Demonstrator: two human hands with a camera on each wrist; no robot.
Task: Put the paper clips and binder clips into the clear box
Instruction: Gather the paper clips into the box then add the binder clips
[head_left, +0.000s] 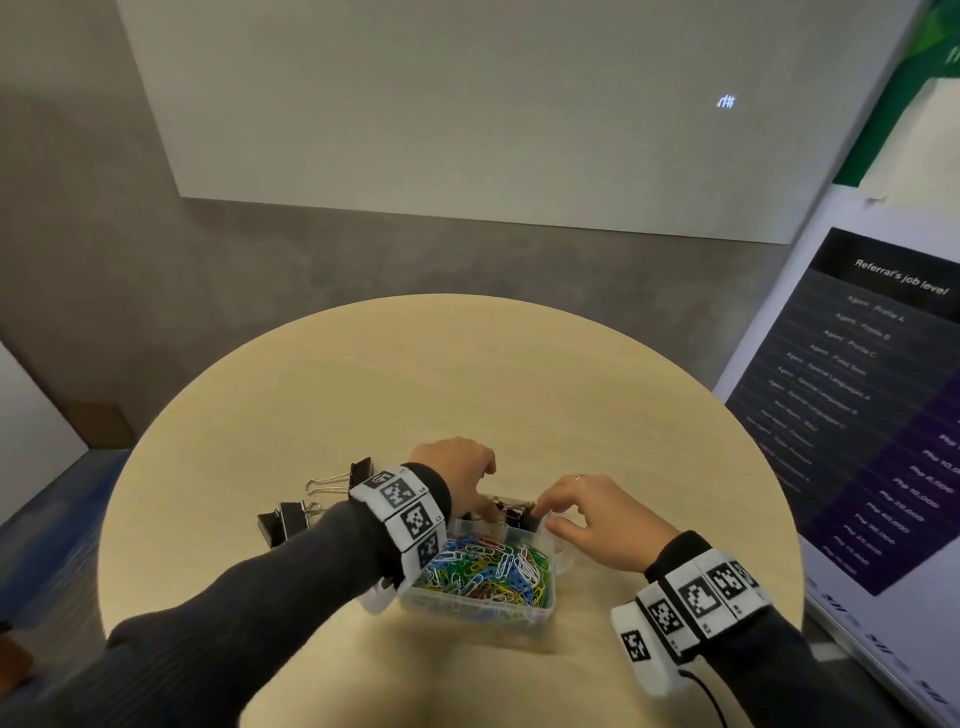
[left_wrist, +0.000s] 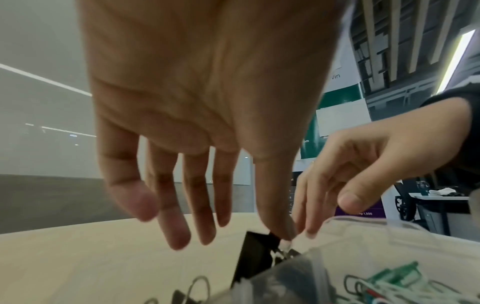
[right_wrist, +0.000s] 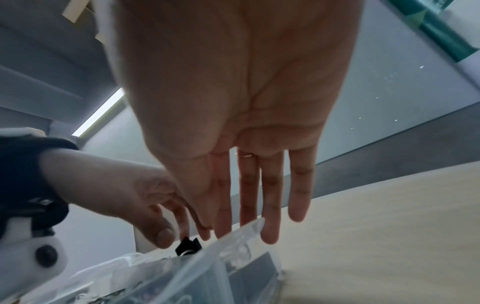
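Binder clips (head_left: 511, 509) at the clear box's (head_left: 540, 616) far rim touch both hands' fingertips (head_left: 485, 512).

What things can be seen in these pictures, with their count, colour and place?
clear box: one, transparent, on the table in front of the person.
paper clips: many, mixed colours, inside the box.
binder clips at box: a few, black, at the box's far end, exact count unclear.
binder clips on table: about three, black, left of the box.
table: one, round, light wood.
poster: one, dark, at right.
left hand: fingers at the far-end binder clips.
right hand: fingers at the box's far rim.
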